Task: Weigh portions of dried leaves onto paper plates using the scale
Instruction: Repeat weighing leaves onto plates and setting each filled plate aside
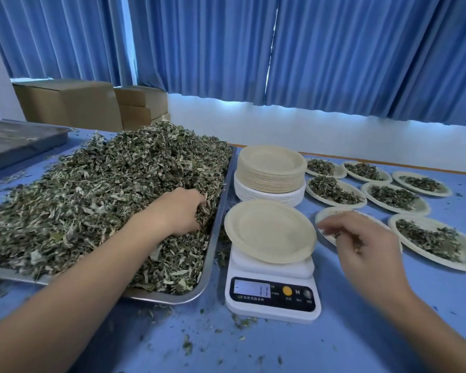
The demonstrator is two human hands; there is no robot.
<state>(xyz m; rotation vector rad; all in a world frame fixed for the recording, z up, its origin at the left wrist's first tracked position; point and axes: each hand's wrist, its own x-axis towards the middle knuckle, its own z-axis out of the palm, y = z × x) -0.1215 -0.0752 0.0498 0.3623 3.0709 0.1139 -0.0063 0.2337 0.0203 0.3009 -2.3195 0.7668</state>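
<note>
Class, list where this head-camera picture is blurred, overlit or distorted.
Head view: the right hand is motion-blurred, while the left hand gripping dried leaves is sharp; daylight glows under the curtains; the wide lens bends the tray rim; the scale display reads soft.

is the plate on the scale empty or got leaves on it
Empty: the plate on the scale shows bare paper; the left hand grips dried leaves in the tray.
</note>
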